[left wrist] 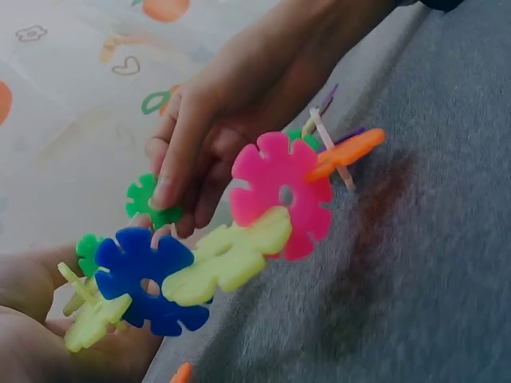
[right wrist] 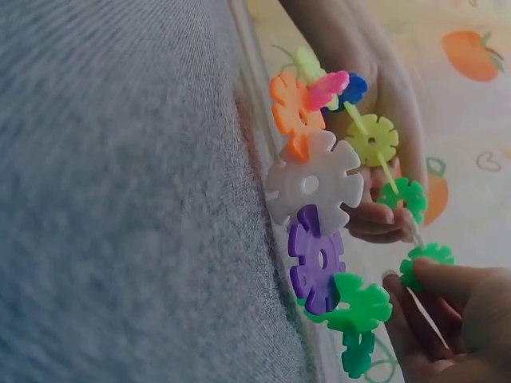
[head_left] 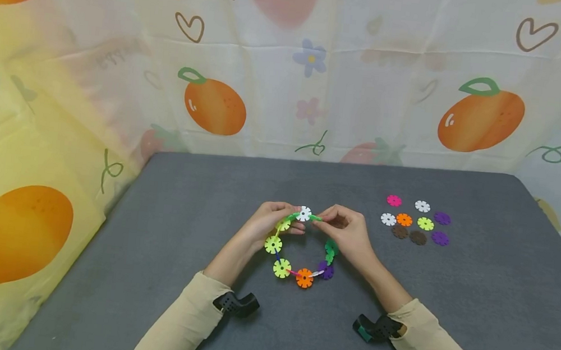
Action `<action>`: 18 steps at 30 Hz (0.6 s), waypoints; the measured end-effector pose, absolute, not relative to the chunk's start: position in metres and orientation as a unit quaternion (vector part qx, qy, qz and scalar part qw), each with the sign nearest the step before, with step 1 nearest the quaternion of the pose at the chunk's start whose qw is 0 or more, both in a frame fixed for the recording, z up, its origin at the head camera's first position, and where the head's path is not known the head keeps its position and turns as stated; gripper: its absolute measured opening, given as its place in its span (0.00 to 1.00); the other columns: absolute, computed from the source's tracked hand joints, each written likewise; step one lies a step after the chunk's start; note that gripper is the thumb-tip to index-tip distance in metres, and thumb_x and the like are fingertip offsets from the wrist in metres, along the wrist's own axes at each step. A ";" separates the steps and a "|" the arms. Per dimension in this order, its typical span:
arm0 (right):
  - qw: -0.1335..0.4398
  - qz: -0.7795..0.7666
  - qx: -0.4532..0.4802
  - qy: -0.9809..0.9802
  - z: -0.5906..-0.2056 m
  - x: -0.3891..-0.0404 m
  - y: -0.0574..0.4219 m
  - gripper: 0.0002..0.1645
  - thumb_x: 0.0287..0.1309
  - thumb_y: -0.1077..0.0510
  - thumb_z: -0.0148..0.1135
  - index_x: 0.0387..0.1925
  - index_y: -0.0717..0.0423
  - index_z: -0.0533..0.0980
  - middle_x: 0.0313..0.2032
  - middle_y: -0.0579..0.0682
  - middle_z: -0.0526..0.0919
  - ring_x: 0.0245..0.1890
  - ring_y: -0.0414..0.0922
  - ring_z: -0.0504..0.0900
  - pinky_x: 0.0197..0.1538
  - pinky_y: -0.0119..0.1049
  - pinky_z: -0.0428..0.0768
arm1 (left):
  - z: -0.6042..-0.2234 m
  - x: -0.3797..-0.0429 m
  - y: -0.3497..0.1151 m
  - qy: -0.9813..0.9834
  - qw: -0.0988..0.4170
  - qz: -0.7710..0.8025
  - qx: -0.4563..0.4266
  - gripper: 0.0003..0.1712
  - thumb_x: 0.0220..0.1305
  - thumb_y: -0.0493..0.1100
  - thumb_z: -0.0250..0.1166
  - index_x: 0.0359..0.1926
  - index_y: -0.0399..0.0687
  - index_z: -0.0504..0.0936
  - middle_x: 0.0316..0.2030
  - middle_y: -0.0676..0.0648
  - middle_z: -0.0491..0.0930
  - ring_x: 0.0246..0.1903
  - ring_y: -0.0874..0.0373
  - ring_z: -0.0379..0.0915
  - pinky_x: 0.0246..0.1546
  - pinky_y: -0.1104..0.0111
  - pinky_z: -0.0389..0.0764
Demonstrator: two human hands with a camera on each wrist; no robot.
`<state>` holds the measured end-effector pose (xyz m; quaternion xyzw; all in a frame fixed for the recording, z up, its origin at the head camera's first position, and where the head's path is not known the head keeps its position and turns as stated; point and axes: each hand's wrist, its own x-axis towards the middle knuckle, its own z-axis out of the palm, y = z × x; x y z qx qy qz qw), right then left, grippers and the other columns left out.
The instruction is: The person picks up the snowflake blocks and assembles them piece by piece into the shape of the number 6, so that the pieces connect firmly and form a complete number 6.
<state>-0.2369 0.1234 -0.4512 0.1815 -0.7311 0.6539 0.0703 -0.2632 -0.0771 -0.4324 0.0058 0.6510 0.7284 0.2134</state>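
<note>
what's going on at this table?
A person is working on a disc chain with both hands. The left hand holds it near the white disc; the right hand pinches a green disc next to that. The chain curves round almost into a ring, but looks unclosed: its other green end hangs free. Nine loose discs lie on the table.

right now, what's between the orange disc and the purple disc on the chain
A white disc links the orange disc and the purple disc, clearest in the right wrist view.
</note>
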 end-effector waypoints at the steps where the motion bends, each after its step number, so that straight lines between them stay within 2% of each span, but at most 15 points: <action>1: 0.076 0.654 0.179 -0.731 -0.451 -0.237 0.123 0.05 0.54 0.66 0.69 0.28 0.64 0.79 0.37 0.63 0.85 0.34 0.37 0.85 0.42 0.29 0.85 | -0.433 -0.263 -0.077 0.652 0.210 0.729 0.009 0.16 0.72 0.38 0.55 0.48 0.26 0.78 0.39 0.42 0.82 0.27 0.58 0.85 0.43 0.61 0.87; 10: 0.102 0.633 0.165 -0.750 -0.453 -0.236 0.121 0.06 0.53 0.67 0.70 0.26 0.63 0.79 0.35 0.61 0.87 0.35 0.36 0.85 0.45 0.27 0.84 | -0.434 -0.261 -0.074 0.644 0.200 0.738 0.004 0.14 0.70 0.38 0.58 0.45 0.26 0.79 0.29 0.45 0.84 0.27 0.58 0.85 0.43 0.61 0.87; 15: 0.107 0.624 0.163 -0.757 -0.450 -0.235 0.119 0.05 0.52 0.71 0.69 0.25 0.68 0.79 0.34 0.63 0.87 0.36 0.43 0.86 0.44 0.26 0.83 | -0.434 -0.260 -0.073 0.651 0.186 0.736 0.002 0.14 0.69 0.38 0.60 0.44 0.27 0.80 0.32 0.45 0.83 0.27 0.58 0.85 0.43 0.61 0.87; 18: 0.115 0.613 0.163 -0.764 -0.447 -0.234 0.118 0.05 0.53 0.70 0.69 0.27 0.67 0.79 0.35 0.62 0.87 0.36 0.44 0.86 0.43 0.26 0.83 | -0.434 -0.260 -0.072 0.646 0.192 0.738 0.002 0.15 0.69 0.38 0.60 0.46 0.26 0.79 0.35 0.45 0.83 0.28 0.59 0.85 0.45 0.61 0.87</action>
